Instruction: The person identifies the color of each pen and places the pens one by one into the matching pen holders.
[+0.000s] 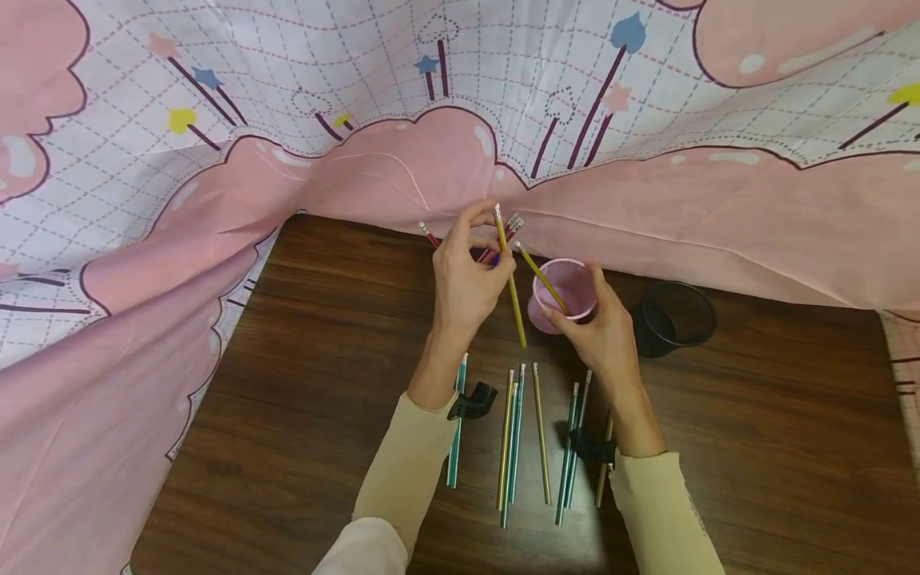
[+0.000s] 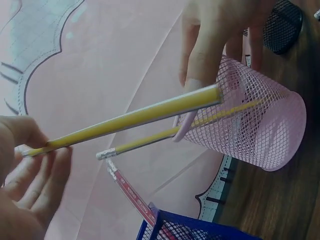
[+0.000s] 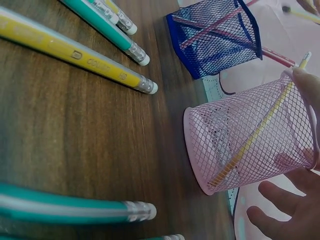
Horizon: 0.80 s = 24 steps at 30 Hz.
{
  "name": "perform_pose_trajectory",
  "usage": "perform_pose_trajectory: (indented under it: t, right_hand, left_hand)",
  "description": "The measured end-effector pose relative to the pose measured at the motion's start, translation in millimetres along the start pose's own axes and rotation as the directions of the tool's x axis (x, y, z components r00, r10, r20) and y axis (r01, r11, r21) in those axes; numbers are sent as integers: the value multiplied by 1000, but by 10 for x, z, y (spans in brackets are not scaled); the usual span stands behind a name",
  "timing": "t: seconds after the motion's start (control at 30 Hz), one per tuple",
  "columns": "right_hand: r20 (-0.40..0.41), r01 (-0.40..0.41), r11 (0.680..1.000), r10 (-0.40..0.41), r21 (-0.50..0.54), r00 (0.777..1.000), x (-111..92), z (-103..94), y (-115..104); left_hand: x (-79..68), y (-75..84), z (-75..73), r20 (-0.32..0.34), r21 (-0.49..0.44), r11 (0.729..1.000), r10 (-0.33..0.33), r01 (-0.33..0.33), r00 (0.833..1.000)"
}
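My left hand pinches a yellow pencil near its eraser end, its other end pointing down beside the pink cup. Thumb and fingers of my right hand grip the rim of the pink mesh pencil cup. One yellow pencil leans inside that cup, eraser end sticking out over the rim. Behind my left hand stands a blue mesh holder with several red pencils in it, mostly hidden in the head view.
A black mesh cup stands right of the pink one. Several teal pencils and yellow pencils lie on the dark wooden table, nearer me. A patterned pink and white cloth hangs along the table's back and left edges.
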State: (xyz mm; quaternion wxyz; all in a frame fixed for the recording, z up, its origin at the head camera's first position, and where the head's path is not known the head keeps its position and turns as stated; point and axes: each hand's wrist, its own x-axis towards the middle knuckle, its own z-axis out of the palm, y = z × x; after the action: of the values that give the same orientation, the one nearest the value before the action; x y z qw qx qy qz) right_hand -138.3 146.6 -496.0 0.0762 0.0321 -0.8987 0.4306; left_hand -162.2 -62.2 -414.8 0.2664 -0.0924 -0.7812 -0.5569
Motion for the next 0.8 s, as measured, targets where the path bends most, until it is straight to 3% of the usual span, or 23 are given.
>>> perform_pose_trajectory:
  t: [0.13, 0.37, 0.6, 0.8]
  right_hand:
    - [-3, 1, 1000, -1, 10, 1000, -12, 3, -7]
    - [-8, 3, 1000, -3, 11, 1000, -10, 6, -7]
    - [-7, 19, 1000, -19, 14, 1000, 0, 19, 16]
    - [-11, 20, 1000, -20, 20, 1000, -8, 23, 21]
  left_hand:
    - [29, 28, 14, -57, -48, 998, 32, -35, 998]
    - [57, 18, 57, -86, -65, 997, 25, -31, 996]
    - [126, 4, 83, -125, -67, 994, 74, -83, 989]
    - [189, 20, 121, -135, -138, 990, 23, -42, 991]
